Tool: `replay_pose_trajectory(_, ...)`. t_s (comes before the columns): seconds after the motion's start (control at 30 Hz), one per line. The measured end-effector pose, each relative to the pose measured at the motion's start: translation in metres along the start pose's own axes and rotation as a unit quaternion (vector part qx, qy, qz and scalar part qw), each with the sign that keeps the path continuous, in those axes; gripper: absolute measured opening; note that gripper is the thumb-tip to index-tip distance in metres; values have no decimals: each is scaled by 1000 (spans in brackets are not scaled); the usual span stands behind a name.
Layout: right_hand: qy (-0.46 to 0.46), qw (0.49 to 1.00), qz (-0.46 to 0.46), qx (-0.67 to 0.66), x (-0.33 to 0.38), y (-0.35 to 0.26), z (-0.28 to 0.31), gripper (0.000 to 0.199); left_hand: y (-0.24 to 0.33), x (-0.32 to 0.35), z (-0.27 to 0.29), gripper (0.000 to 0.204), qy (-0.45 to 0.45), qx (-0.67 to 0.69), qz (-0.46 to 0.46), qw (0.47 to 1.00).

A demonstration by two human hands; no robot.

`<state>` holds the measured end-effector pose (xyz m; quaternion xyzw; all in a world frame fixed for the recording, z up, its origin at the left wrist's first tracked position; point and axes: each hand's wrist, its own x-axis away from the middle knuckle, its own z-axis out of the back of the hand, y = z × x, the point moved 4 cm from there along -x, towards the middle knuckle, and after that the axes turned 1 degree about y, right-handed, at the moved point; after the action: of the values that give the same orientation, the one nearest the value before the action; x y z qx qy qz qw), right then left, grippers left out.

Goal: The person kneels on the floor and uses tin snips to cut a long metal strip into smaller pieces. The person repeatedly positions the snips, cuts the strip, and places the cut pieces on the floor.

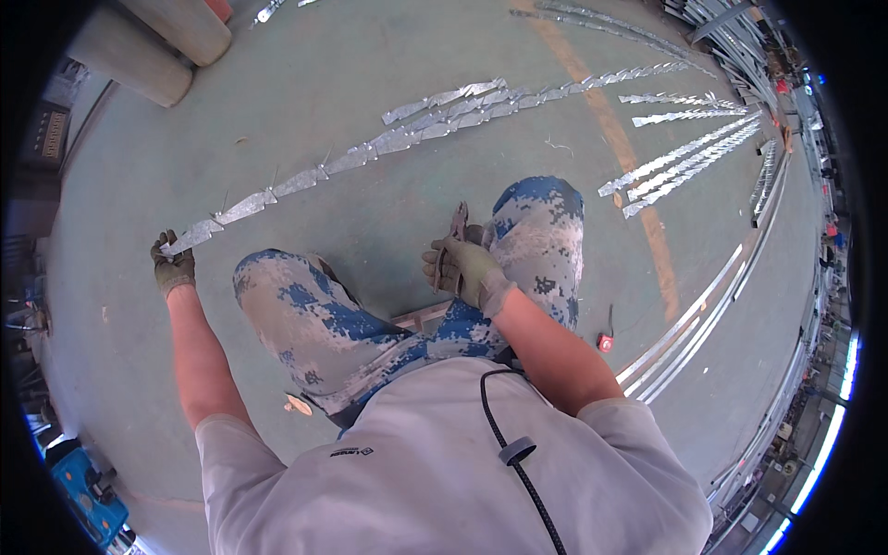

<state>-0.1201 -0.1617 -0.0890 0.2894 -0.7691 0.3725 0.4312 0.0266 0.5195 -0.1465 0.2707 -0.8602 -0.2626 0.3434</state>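
Observation:
A long, silvery sheet-metal strip (319, 174) with notched, tooth-like segments stretches from the far left up toward the far right. Its near left end is in my gloved left hand (173, 264), with the fingers closed around it. Over my right knee, my gloved right hand (467, 268) is closed on a hand tool that looks like pliers (459, 220); the tool's jaws point away from me and its handles are mostly covered by the glove. Beside the long strip lies a shorter toothed strip (444, 98), partly touching another one.
More toothed strips (684, 162) fan out on the floor at right, near long pale bars (684, 356). A red tape measure (606, 343) lies by my right leg. Large cylinders (139, 55) are at the far left, a blue machine (88, 495) at the near left. I sit low over a small stool (421, 314).

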Motion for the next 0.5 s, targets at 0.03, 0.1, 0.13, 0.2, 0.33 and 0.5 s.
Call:
replay_pose_trajectory(0.03,-2,1000,-3,-3,-1,0,-1,31,7,-22,19,16,11,4,-7,1000)
replay_pose_trajectory(0.1,-6,1000,-10,-11,-6,4,4,31,-5,-59,32,15,64,57,4,996)
replay_pose_trajectory(0.13,-14,1000,-18,-12,-8,5,3,31,6,-79,44,15,49,59,-3,997)
replay_pose_trajectory(0.2,-18,999,-39,-11,-11,2,-2,31,41,-115,70,16,20,58,-29,998)
replay_pose_trajectory(0.33,-11,997,-39,-66,-21,19,10,33,-2,-143,44,22,37,46,-17,998)
replay_pose_trajectory(0.5,31,997,-64,1,-17,21,-3,36,-23,-152,56,26,52,35,-17,998)
